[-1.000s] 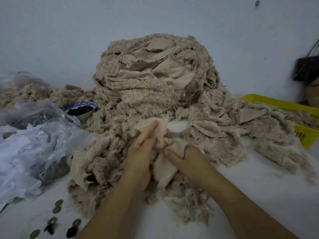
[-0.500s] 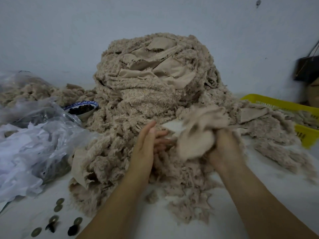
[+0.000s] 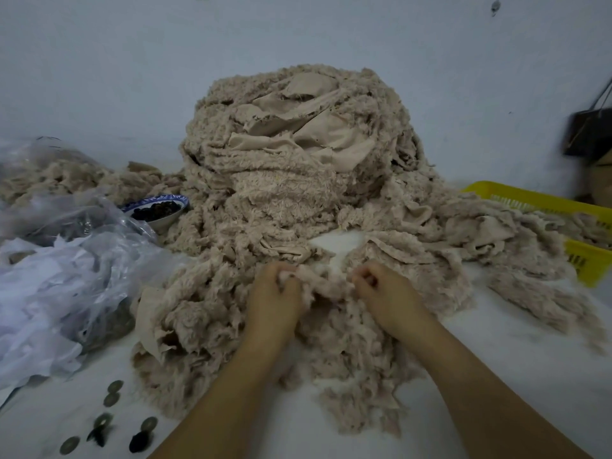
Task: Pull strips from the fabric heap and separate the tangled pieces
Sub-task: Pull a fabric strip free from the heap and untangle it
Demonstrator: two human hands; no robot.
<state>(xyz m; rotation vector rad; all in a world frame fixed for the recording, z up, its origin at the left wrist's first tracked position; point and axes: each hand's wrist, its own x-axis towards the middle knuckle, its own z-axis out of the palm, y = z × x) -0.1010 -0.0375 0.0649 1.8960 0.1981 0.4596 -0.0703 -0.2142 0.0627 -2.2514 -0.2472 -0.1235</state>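
Note:
A tall heap of beige fuzzy fabric strips (image 3: 291, 154) rises in the middle of the white table, spilling forward and to the right. At its near foot, my left hand (image 3: 275, 296) grips one end of a beige strip (image 3: 323, 284) with curled fingers. My right hand (image 3: 387, 293) pinches the other end of the same strip, fingers curled in. The strip runs short between the two hands, lying on the low tangle of loose pieces (image 3: 351, 359) in front of the heap.
Crumpled clear plastic bags (image 3: 56, 283) fill the left side. A blue-rimmed bowl (image 3: 159, 210) of dark bits sits beside the heap. A yellow basket (image 3: 583, 226) holds strips at the right. Coins and dark tufts (image 3: 109, 422) lie near the front left edge.
My right hand has dropped the bunch it had lifted to the right and come back down to the middle. Both hands now hold one strip low at the heap's foot.

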